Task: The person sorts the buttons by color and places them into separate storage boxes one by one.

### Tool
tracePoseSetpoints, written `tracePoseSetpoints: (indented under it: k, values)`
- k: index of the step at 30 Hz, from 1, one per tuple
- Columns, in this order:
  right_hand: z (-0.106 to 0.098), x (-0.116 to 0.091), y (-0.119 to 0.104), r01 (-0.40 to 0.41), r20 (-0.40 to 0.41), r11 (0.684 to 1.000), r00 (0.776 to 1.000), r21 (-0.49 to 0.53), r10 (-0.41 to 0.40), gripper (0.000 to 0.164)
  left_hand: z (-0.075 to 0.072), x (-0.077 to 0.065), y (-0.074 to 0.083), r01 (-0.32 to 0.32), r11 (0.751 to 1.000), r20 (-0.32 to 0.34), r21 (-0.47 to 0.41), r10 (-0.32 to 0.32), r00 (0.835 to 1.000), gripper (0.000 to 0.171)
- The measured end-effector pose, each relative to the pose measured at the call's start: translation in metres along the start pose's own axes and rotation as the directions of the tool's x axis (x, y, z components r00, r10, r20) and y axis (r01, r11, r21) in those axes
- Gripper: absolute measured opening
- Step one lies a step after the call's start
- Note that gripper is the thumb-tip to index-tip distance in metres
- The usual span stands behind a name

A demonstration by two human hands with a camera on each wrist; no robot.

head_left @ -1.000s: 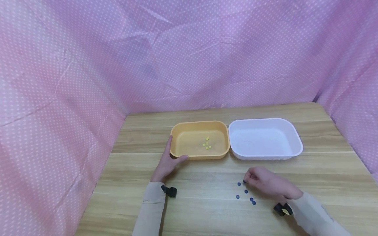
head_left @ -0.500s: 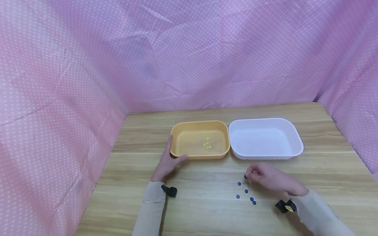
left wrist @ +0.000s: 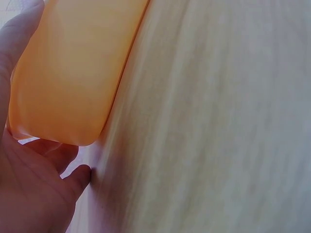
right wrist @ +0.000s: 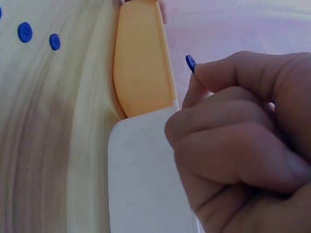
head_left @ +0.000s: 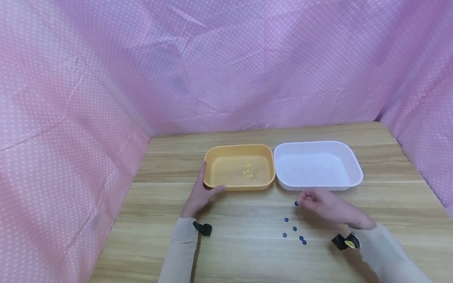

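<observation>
Between thumb and index fingertip my right hand (head_left: 327,206) pinches a small blue button (right wrist: 191,63), raised above the table just in front of the white bin (head_left: 318,184). Its other fingers are curled in. Several more blue buttons (head_left: 295,228) lie loose on the wood nearer to me. My left hand (head_left: 199,196) rests against the near left corner of the yellow-orange bin (head_left: 238,188), thumb along the front wall and index finger along the left side. Inside that bin lie several small yellow buttons (head_left: 248,171). The left wrist view shows the bin's outer wall (left wrist: 73,87) beside the hand.
Both bins stand side by side, touching, toward the back of the wooden table (head_left: 240,251). A pink dotted cloth (head_left: 226,78) hangs behind the table and along its sides. Each wrist wears a black camera strap (head_left: 203,228).
My right hand has lifted the blue button from near the others and carried it away from me, toward the white bin. The left hand stays in place at the yellow-orange bin.
</observation>
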State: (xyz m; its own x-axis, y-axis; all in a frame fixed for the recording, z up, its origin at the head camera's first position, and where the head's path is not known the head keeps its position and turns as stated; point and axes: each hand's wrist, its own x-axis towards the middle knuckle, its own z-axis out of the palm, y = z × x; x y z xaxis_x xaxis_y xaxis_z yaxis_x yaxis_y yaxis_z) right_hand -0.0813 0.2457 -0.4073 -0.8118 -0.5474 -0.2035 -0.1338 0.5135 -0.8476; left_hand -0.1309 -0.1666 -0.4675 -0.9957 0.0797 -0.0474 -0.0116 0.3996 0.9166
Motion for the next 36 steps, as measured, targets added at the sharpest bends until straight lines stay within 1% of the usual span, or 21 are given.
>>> tracePoseSetpoints:
  k: [2,7,11,17,23,27,31,36]
  values:
    - [-0.002,0.0,0.0,0.013,0.005,1.0,1.0,0.011,-0.013,0.018,0.0,0.0,0.0,0.0,1.0,-0.004,0.008,0.0,1.0,0.12]
    - [-0.004,0.001,0.001,0.003,0.0,1.0,1.0,0.029,-0.003,0.022,0.0,0.0,0.0,-0.012,1.0,0.0,0.006,0.012,1.0,0.121]
    - [-0.004,0.002,0.001,-0.003,-0.01,0.999,1.0,0.042,0.003,0.025,0.0,0.001,0.0,-0.009,1.0,0.002,-0.005,0.009,1.0,0.121]
    - [-0.008,0.002,-0.001,-0.056,-0.029,0.997,0.998,0.049,0.058,0.031,-0.001,0.001,0.001,-0.012,1.0,0.009,-0.014,0.012,1.0,0.121]
    - [-0.014,0.003,-0.004,-0.094,-0.044,0.993,0.994,0.074,0.098,0.03,0.0,0.001,0.001,-0.015,1.0,0.01,-0.023,0.016,1.0,0.12]
    - [-0.022,0.004,-0.007,-0.102,-0.05,0.992,0.993,0.072,0.105,0.028,0.0,0.0,0.002,-0.02,1.0,0.011,-0.025,0.02,1.0,0.12]
    - [-0.032,0.007,-0.009,-0.121,-0.079,0.991,0.989,0.049,0.125,0.031,0.0,0.0,0.002,-0.014,1.0,0.01,-0.025,0.014,1.0,0.12]
    - [-0.048,0.01,-0.009,-0.152,-0.091,0.985,0.983,0.087,0.16,0.038,0.0,0.0,0.002,-0.014,1.0,0.011,-0.022,0.014,1.0,0.119]
